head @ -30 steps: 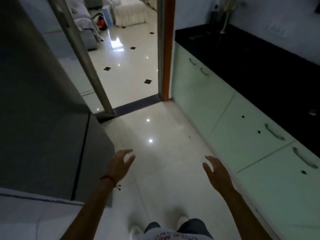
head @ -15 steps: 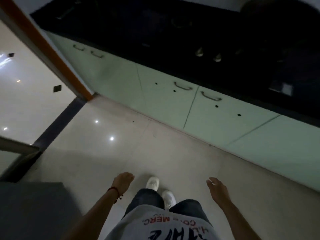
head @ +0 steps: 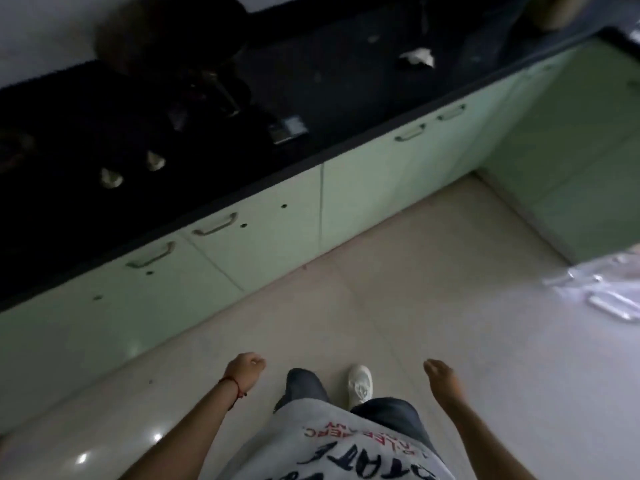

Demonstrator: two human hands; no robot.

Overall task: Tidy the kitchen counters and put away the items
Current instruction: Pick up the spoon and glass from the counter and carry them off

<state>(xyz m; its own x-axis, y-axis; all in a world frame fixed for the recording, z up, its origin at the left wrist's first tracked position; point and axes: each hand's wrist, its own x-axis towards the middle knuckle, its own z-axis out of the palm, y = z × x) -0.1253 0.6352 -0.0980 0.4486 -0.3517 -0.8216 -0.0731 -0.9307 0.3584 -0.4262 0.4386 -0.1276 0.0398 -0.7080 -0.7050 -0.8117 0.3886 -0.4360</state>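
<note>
A black kitchen counter (head: 346, 109) runs across the top of the view above pale green cabinets (head: 263, 244). On it lie a white crumpled cloth or paper (head: 417, 57), a small dark box with a light label (head: 289, 128) and a dark stove with two silvery knobs (head: 110, 177). My left hand (head: 244, 372) hangs low over the floor with its fingers loosely curled and holds nothing. My right hand (head: 441, 377) also hangs low, relaxed and empty. Both hands are far below the counter.
Clear plastic wrapping (head: 602, 289) lies on the tiled floor (head: 398, 289) at the right. More green cabinets (head: 571, 168) turn the corner at the upper right. A dark round pot (head: 166, 32) stands at the back of the counter.
The view has swung right along the counter, away from the doorway. Both hands have dropped lower and stay empty; the left hand's fingers have curled in.
</note>
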